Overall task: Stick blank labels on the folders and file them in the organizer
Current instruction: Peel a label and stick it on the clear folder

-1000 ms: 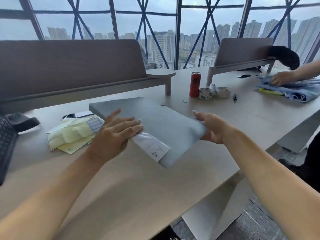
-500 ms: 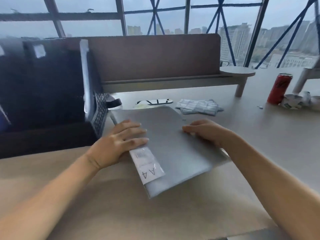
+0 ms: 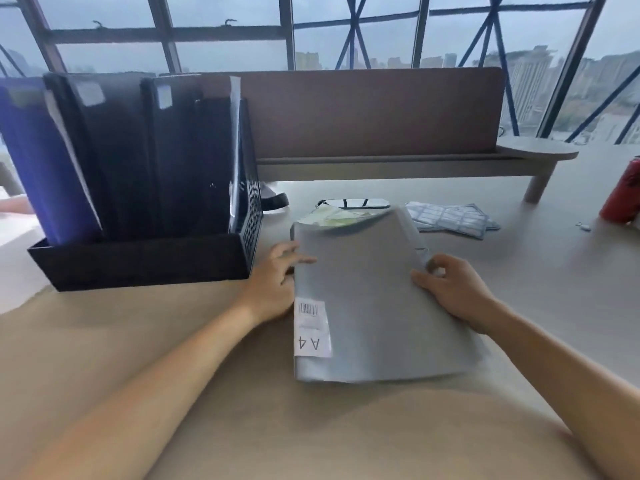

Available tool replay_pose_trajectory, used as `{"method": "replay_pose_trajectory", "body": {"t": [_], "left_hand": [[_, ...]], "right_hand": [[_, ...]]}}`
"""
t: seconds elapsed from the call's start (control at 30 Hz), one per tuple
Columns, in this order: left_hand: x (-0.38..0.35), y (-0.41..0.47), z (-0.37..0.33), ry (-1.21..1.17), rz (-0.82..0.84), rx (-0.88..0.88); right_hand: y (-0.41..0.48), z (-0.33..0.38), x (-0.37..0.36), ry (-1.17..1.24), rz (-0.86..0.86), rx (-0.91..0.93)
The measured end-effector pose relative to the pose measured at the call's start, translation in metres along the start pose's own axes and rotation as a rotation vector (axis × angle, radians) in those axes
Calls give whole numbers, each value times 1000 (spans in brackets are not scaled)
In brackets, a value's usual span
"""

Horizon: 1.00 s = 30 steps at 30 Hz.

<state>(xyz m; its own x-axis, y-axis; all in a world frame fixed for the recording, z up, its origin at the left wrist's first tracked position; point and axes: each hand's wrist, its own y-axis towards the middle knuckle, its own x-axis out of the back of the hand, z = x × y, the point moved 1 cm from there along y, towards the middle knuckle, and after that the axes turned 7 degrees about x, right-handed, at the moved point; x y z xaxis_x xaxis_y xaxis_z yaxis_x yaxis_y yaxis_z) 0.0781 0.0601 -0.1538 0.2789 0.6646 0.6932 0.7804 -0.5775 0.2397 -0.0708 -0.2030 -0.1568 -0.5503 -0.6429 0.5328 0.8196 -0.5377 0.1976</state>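
The right hand (image 3: 450, 289) has its grip clamped on the right edge of the folder (image 3: 374, 306), thumb on top and fingers curled round the side. The left hand (image 3: 277, 271) clamps the opposite edge, one finger laid over the cover, the rest tucked under. Holding at both long edges probably keeps the thin grey cover flat and square while it is carried.

The folder lies low over the counter (image 3: 207, 393), just right of the organizer (image 3: 138, 261). Whether it touches the counter cannot be told. A printed sticker (image 3: 311, 329) with a barcode and "A4" sits at its near left corner. No blank label shows on the visible face.

The organizer holds several dark and blue folders upright, some with pale labels near the top. A narrow gap seems to remain at its right end.

Beyond the folder lie label sheets (image 3: 450, 218), placed within reach for labelling. A red can (image 3: 623, 195) stands at the far right, well apart.

Judgement: filing is the step in hand. The folder needs tipping upright before it enters the slot.
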Motion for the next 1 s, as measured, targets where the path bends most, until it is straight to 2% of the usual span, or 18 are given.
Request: {"method": "replay_pose_trajectory", "body": {"t": [0.1, 0.2, 0.33, 0.4, 0.53, 0.83, 1.0], "left_hand": [[-4, 7, -5, -363, -117, 201], [-4, 18, -8, -397, -264, 359], [-5, 26, -4, -509, -117, 584], [-4, 24, -5, -503, -61, 598], [-5, 23, -3, -408, -38, 566], [-5, 28, 9, -82, -86, 558], [-3, 26, 9, 140, -156, 480]], "right_hand": [[-4, -8, -1, -34, -22, 0], [-7, -8, -3, -57, 13, 34], [-5, -2, 2, -342, 147, 7], [0, -1, 4, -382, 182, -31], [21, 2, 2, -300, 150, -71], [66, 11, -18, -336, 159, -107], [98, 11, -20, -274, 122, -95]]}}
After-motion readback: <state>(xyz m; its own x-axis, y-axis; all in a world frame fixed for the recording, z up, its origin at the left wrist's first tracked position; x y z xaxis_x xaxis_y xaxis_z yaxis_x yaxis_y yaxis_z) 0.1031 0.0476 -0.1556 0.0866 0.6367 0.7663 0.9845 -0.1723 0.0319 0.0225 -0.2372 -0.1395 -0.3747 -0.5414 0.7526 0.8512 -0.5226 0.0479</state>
